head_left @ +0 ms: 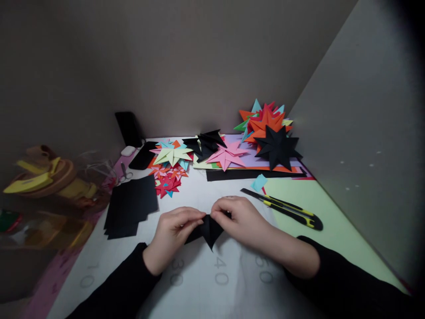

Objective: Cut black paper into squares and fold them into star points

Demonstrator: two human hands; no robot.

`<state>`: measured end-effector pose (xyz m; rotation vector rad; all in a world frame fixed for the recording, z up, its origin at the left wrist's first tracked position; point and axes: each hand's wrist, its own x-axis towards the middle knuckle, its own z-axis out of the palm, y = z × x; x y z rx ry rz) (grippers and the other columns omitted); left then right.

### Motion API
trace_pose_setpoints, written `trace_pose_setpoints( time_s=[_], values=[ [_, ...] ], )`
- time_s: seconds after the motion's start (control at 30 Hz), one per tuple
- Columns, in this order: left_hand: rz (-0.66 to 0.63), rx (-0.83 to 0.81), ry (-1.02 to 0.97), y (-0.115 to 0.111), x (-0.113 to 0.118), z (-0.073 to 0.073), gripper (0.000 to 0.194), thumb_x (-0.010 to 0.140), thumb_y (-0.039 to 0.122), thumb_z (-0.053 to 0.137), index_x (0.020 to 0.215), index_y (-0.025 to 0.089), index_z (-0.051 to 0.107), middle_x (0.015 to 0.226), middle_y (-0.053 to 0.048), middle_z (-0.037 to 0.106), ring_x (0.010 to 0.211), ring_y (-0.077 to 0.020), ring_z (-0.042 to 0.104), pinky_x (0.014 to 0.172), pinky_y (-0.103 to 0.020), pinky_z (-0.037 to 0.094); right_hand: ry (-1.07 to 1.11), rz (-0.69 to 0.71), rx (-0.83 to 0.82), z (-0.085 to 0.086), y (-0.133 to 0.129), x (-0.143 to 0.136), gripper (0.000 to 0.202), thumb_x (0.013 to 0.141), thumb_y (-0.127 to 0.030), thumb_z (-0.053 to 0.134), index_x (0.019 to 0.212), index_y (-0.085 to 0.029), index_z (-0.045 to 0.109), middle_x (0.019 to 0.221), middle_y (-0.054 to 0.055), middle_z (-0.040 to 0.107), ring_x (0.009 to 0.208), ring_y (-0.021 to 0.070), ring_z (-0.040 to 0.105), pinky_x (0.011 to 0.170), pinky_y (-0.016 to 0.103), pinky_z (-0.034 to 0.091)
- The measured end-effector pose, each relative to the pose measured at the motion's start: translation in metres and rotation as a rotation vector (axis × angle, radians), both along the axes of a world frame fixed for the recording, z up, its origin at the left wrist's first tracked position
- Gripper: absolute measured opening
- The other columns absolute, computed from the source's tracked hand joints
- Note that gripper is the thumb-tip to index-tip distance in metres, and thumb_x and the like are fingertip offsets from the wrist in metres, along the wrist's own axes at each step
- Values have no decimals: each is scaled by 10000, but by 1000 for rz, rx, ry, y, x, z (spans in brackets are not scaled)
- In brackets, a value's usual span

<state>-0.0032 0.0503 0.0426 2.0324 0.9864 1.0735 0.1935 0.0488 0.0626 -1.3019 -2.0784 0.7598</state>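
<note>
A piece of folded black paper (210, 231) is held between both hands at the middle of the table, one pointed flap hanging toward me. My left hand (177, 228) pinches its upper edge from the left with thumb and forefinger. On the other side, my right hand (237, 217) grips it between thumb and fingers, close to the left fingertips. Part of the paper is hidden behind the fingers. To the left lies a stack of black paper squares (131, 204). A yellow and black utility knife (285, 208), blade out, rests right of my right hand.
Folded paper stars (172, 155) in several colours are piled at the back. A black star (277, 146) leans on a colourful pile at back right. Also there: small scissors (125, 173), a phone (143, 155), a light green sheet (332, 248) and a cluttered shelf edge at left.
</note>
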Motion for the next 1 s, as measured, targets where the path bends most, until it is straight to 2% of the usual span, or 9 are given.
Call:
trace_pose_setpoints(
  time_s=[0.27,0.37,0.57,0.8,1.0],
  values=[
    [-98,-15,-2,1,-1,1,144,782,111,646,871,188,727,842,-66,737,765,-149,687,696,-234,555,-9,25,0,1,2,1,189,788,-80,536,706,-193,665,703,-14,685,655,125,603,650,240,411],
    [-62,-102,13,2,0,3,107,771,130,650,815,188,729,799,-58,737,721,-154,684,665,-243,553,-30,39,28,-1,2,1,185,794,-89,539,719,-199,668,710,-16,688,661,125,608,668,247,409],
    [63,-384,40,0,4,5,55,729,172,660,734,181,714,711,-29,733,640,-151,675,589,-231,542,-165,77,108,-1,-1,0,148,811,-116,555,740,-199,654,722,-10,680,695,138,604,689,282,344],
    [51,-452,-58,-6,11,5,47,721,192,645,753,162,627,676,-10,703,621,-127,653,567,-205,516,-288,128,153,2,-7,-5,157,832,-121,512,753,-185,632,728,19,657,731,161,581,685,298,298],
    [96,-477,-75,0,5,6,107,753,252,643,792,163,598,659,4,649,597,-112,607,553,-207,478,-252,58,166,2,-2,-1,166,826,-106,497,725,-177,609,719,13,646,682,148,557,666,293,283]
  ],
)
